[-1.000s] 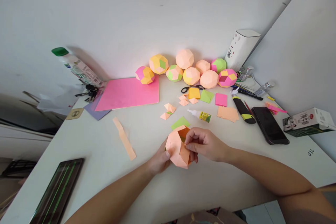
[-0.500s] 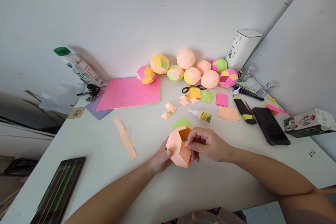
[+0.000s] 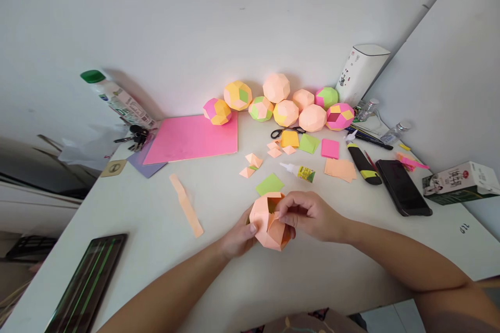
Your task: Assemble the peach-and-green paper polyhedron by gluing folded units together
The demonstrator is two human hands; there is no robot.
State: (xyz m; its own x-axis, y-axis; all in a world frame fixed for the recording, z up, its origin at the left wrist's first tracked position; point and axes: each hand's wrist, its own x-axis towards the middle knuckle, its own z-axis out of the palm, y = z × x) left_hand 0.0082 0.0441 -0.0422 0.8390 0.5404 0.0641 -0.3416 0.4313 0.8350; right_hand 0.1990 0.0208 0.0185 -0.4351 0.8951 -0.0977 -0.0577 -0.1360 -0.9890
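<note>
Here both hands, left (image 3: 239, 237) and right (image 3: 308, 216), grasping unfinished peach paper ball (image 3: 267, 223), top open.

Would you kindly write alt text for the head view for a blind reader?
The left hand cups an unfinished peach paper ball over a white table; the right hand pinches its open edge. Finished paper balls line the wall.

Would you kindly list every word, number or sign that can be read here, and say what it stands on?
"210", or close to it: handwritten on the table.
Carton: large Chinese characters, too blurred to read.
Green-capped bottle, glue bottle, white box: print too small.
Peach paper ball: no text.
</note>
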